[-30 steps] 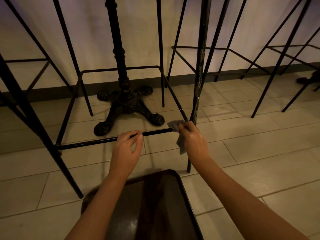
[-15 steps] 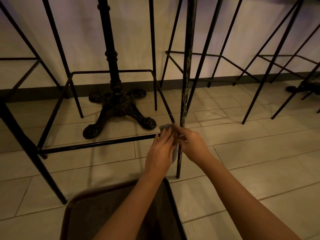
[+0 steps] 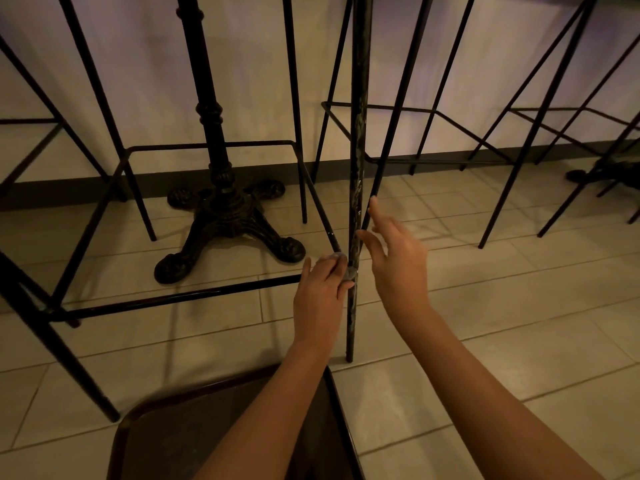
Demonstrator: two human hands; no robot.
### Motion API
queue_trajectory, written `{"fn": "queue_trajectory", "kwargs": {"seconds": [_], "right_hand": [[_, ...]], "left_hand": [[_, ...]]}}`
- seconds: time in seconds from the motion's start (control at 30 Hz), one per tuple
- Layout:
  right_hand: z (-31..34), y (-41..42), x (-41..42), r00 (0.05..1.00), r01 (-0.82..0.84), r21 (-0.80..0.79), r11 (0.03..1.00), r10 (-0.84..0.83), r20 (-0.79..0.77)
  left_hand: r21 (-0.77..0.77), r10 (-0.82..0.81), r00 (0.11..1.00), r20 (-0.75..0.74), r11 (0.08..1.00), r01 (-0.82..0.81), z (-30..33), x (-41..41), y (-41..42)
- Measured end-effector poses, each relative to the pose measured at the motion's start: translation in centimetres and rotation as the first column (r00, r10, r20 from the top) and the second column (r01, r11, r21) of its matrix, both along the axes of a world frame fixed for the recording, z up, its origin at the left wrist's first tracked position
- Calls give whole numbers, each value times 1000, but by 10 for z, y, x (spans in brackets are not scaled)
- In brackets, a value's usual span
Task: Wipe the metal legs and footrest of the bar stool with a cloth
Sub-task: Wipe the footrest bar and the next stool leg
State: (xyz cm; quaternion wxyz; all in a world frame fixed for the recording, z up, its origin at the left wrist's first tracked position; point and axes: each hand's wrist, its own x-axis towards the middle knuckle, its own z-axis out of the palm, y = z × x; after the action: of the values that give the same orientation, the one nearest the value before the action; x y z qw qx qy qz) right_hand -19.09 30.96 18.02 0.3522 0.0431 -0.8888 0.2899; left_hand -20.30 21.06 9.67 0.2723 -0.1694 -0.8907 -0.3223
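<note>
Left hand (image 3: 322,289) curled round a grey cloth (image 3: 346,268), pressing it against the scuffed front stool leg (image 3: 358,140) where the footrest bar (image 3: 180,299) joins. Right hand (image 3: 398,261) spread, fingers straight, thumb apparently grazing the same leg from the other side. Beyond, an ornate cast-iron table base (image 3: 225,220) on pale floor tiles (image 3: 519,306). Below the forearms, a dark seat (image 3: 194,434).

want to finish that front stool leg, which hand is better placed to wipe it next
Left. The left hand grips the grey cloth right against the scuffed front leg, at the footrest bar corner. The right hand is open beside the leg, holding nothing.
</note>
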Motion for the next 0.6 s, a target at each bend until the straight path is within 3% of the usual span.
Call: {"fn": "queue_trajectory", "kwargs": {"seconds": [0.2,0.33,0.43,0.53,0.6], "right_hand": [[-1,-8,-10,997,-48,-99,994,43,-61],[1,-11,-15,997,-20,-124,992,12,-70],[2,-12,-17,997,-16,-138,990,6,-74],[0,-12,-20,996,-3,-126,992,-8,-86],[2,-14,-18,998,7,-134,991,-15,-56]], "left_hand": [[95,9,999,31,995,-12,-3,-11,8],[224,-139,967,214,970,90,5,-18,6],[78,-153,972,177,987,141,14,-23,-3],[53,-149,976,156,988,142,8,-18,-15],[-9,-123,990,67,992,124,2,-13,-17]]}}
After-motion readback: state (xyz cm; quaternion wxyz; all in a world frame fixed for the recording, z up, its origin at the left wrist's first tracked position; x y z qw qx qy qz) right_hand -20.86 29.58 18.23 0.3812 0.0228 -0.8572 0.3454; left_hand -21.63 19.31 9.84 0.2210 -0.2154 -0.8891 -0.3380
